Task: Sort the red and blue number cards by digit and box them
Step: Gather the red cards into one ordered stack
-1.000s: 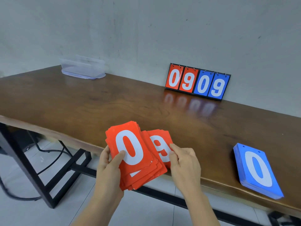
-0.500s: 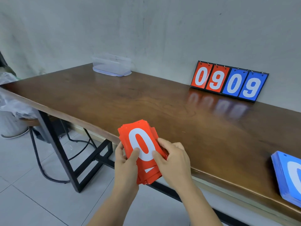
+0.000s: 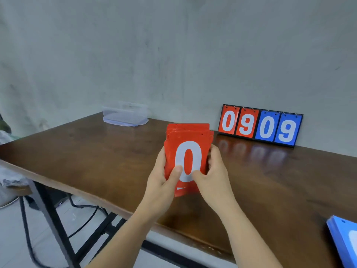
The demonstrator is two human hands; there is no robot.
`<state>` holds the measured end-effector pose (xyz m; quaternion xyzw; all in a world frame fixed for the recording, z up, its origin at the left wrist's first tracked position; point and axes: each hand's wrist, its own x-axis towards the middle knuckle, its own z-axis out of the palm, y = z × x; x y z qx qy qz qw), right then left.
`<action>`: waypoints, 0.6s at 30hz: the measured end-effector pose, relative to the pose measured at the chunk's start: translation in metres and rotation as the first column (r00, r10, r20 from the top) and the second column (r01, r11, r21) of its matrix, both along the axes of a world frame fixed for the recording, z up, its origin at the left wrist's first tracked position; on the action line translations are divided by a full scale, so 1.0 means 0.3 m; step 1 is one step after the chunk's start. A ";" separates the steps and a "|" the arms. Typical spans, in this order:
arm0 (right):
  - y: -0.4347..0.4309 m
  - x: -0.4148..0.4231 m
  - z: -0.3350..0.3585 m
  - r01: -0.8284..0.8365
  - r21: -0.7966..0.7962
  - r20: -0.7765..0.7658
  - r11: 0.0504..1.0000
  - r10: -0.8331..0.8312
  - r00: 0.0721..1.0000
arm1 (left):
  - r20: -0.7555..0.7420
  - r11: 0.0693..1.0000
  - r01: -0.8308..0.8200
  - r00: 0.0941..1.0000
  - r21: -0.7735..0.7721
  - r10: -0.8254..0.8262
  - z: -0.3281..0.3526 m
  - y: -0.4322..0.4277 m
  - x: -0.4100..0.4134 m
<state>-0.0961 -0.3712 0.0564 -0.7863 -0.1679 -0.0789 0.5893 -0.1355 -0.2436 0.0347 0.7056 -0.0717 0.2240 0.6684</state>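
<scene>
Squaring the red cards, fanned a second ago, I now hold one upright stack above the table, left hand and right hand clamped on its sides, 0 facing me, so it looks ready for the clear box beyond.

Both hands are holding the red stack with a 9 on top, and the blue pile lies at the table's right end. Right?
Not quite. The head view shows a 0, not a 9, on top of the red stack. The left hand and right hand do both hold it, and the blue pile lies at the table's right end.
</scene>
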 end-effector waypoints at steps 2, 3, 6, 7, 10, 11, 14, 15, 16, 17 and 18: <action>-0.006 0.005 -0.060 0.006 -0.017 0.003 1.000 -0.006 1.000 | -0.031 0.997 0.074 0.997 -0.010 -0.074 -0.050 0.002 0.016; -0.010 0.006 -0.098 -0.009 -0.023 -0.009 1.000 0.009 1.000 | -0.050 0.994 0.104 0.993 -0.020 -0.105 -0.079 0.003 0.018; -0.010 0.013 -0.164 -0.094 0.008 -0.109 0.996 0.094 0.990 | -0.087 0.991 0.112 0.989 -0.078 -0.118 -0.115 -0.005 0.024; -0.004 0.022 -0.166 -0.107 0.051 -0.138 0.993 0.113 0.984 | -0.090 0.990 0.101 0.990 -0.098 -0.110 -0.114 -0.009 0.034; 0.021 0.060 -0.154 -0.038 0.169 -0.172 0.985 0.067 0.983 | -0.090 0.997 0.052 0.994 -0.056 -0.057 -0.103 -0.017 0.076; 0.028 0.077 -0.146 0.000 0.192 -0.165 0.981 0.033 0.986 | -0.087 0.999 0.042 0.995 -0.032 -0.045 -0.100 -0.016 0.095; 0.043 0.114 -0.128 0.052 0.197 -0.121 0.979 -0.028 0.992 | -0.073 0.999 0.039 0.997 0.005 -0.039 -0.087 -0.015 0.132; 0.049 0.120 -0.125 0.044 0.193 -0.111 0.980 -0.023 0.994 | -0.071 0.999 0.040 0.997 0.003 -0.040 -0.086 -0.015 0.140; 0.056 0.124 -0.131 0.044 0.184 -0.108 0.982 -0.024 0.994 | -0.075 0.999 0.045 0.996 -0.006 -0.045 -0.086 -0.019 0.141; 0.065 0.124 -0.137 0.045 0.182 -0.105 0.982 -0.026 0.994 | -0.080 0.998 0.055 0.995 -0.024 -0.057 -0.092 -0.023 0.142; 0.072 0.116 -0.144 0.048 0.191 -0.098 0.980 -0.029 0.995 | -0.083 0.997 0.062 0.994 -0.046 -0.066 -0.094 -0.030 0.136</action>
